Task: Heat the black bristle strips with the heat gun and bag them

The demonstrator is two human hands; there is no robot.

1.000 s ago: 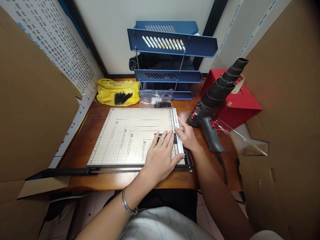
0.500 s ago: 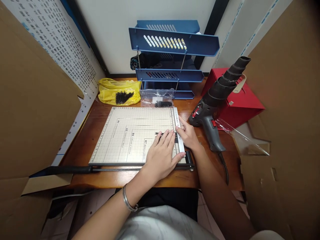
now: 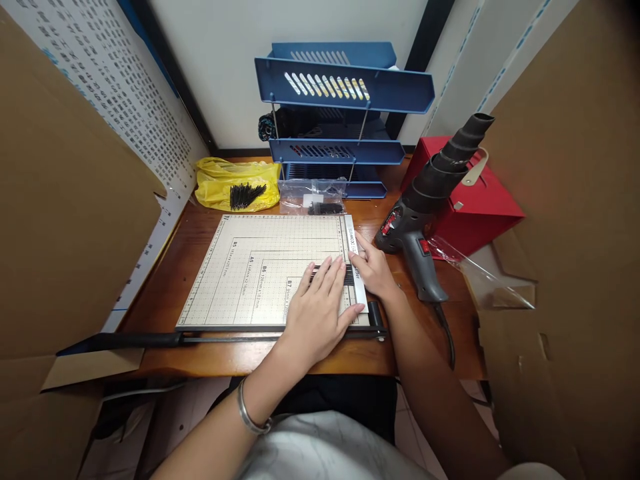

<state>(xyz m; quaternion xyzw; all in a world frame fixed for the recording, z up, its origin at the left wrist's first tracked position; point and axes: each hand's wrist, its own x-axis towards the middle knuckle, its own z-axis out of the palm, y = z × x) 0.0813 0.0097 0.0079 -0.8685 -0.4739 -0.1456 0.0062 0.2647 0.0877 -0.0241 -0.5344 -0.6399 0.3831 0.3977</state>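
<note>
A paper cutter [image 3: 230,287] with a gridded cream board lies on the wooden table, its long black-handled blade arm [image 3: 210,339] down along the near edge. My left hand [image 3: 317,303] is spread flat over a bundle of thin black strips [image 3: 349,275] on the board, hiding most of them; its thumb reaches the white ruler rail [image 3: 361,293]. The strips' right ends meet that rail. At the cutter's right side is my right hand [image 3: 374,270], its thumb on the rail and its index finger stretched along the outer side. Its other fingers are partly hidden.
Behind the cutter are a yellow plastic bag [image 3: 210,180] with black strips on it, a clear bag [image 3: 295,197] and a blue tiered tray rack [image 3: 345,83]. A heat gun [image 3: 417,220] leans by a red box [image 3: 493,193] at right. Cardboard walls [image 3: 560,267] flank the table.
My left hand has slid slightly left over the strips, baring a bit more of their right ends. My right hand stays at the rail. The view has shifted a little.
</note>
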